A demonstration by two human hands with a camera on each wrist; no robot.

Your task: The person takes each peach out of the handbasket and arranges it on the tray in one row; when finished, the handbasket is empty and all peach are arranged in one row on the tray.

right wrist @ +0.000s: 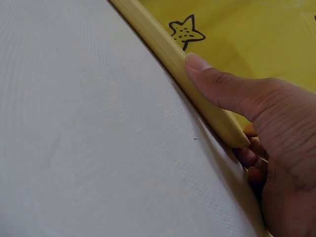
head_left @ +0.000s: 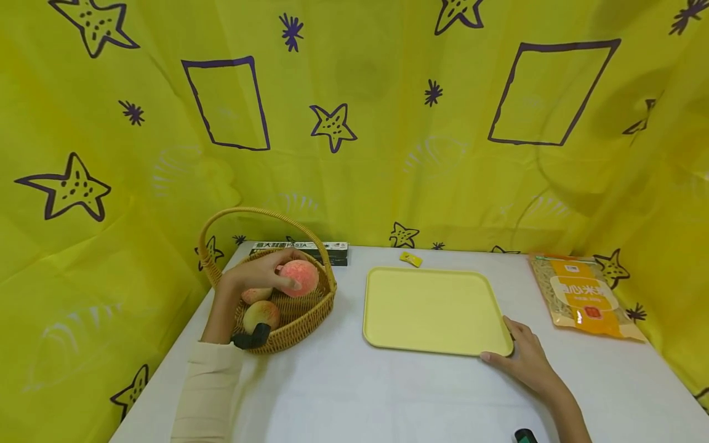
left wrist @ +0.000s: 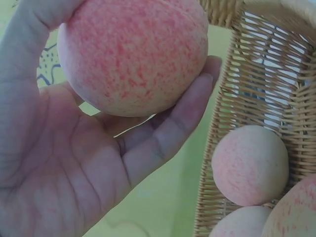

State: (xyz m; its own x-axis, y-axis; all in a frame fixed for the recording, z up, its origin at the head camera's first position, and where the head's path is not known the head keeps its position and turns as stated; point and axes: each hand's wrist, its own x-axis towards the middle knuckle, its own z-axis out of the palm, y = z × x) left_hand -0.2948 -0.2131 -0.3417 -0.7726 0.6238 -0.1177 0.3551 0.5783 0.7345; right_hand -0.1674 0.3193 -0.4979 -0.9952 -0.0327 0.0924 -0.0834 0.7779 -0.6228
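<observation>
My left hand [head_left: 256, 272] grips a pink peach [head_left: 300, 278] with the thumb on one side and the fingers around the other. It is over a wicker basket [head_left: 299, 329] with a tall handle. More peaches [head_left: 261, 315] lie inside the basket; the left wrist view shows a pale pink peach [left wrist: 251, 165] beside others. My right hand [head_left: 528, 357] holds the near right corner of a yellow tray [head_left: 432, 311]. In the right wrist view the thumb lies on the tray's rim [right wrist: 165, 57], and the other fingers are partly hidden beyond the corner.
Behind the basket lies a dark pasta box [head_left: 338, 253]. A small yellow packet [head_left: 411, 259] is behind the tray. A bag of dry food [head_left: 584, 295] lies at the right. A yellow curtain [head_left: 382, 178] borders the white table [head_left: 354, 394].
</observation>
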